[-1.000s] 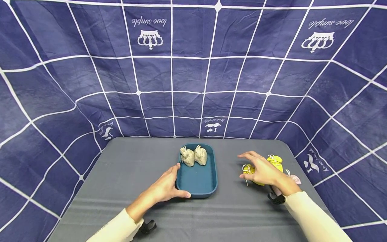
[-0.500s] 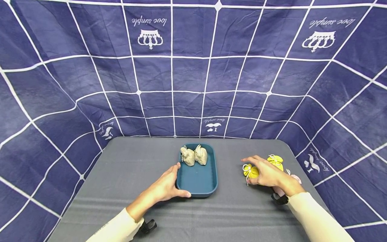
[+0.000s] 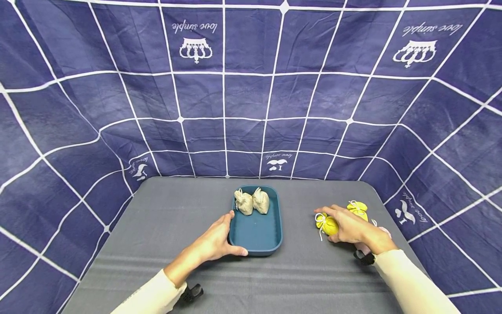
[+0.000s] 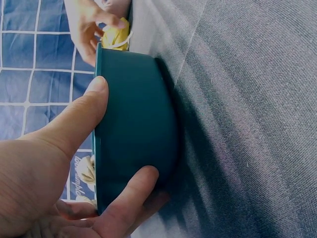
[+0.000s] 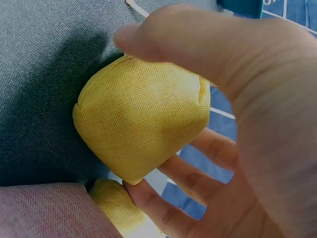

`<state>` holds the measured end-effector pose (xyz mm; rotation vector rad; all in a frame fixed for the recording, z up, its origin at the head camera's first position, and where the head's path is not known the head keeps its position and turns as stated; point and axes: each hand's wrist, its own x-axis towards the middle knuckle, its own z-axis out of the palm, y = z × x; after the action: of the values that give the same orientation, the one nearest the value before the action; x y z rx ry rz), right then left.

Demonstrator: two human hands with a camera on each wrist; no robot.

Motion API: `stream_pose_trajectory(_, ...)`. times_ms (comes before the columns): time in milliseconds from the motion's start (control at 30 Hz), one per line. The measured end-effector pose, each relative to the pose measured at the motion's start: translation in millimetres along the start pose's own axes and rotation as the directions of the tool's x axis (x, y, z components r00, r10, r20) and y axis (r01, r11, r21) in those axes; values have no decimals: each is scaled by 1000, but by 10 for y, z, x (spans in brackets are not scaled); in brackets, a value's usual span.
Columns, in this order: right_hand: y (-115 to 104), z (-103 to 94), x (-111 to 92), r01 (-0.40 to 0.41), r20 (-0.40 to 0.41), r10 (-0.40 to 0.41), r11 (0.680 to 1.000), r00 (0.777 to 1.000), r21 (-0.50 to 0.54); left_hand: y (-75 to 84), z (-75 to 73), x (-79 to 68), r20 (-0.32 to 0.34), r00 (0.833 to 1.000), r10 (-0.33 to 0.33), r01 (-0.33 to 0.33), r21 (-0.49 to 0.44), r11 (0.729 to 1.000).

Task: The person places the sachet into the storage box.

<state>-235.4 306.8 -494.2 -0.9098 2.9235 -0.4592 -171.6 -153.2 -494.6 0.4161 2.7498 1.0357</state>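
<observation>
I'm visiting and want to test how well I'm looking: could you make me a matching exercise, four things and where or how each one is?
1. Left hand
2. Beige bags
3. Right hand
4. Backdrop cloth

A. around a yellow bag
B. dark blue with white lines
C. at the near left corner of the blue tray
D. inside the tray's far end

Pairs: 1-C, 2-D, 3-A, 4-B

Left hand (image 4: pixel 52 168) holds side of teal tray (image 4: pixel 133 109)

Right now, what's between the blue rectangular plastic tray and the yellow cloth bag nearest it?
Just bare grey tabletop between the blue tray and that yellow bag; the head view shows it.
</observation>
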Motion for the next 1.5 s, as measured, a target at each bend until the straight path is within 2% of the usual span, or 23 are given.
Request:
stream_pose_trajectory(333,18,23,5,6,18,-5,1000,1000,-19,22,-3,-13,6,1000,-11,11,-6,1000)
stream_pose_trajectory(533,42,32,19,38,-27,-39,998,999,-45,10,-6,-1,1,1000,-10,10,-1,1000)
stream_pose_trajectory(833,36,29,8,38,-47,-40,998,998,-43,5,-3,-6,1,1000,-10,10,-4,1000)
stream_pose_trajectory(1500,-16,75,49,65,-151,-67,998,986,-19,0,13,-11,-12,1000,4,-4,1,1000)
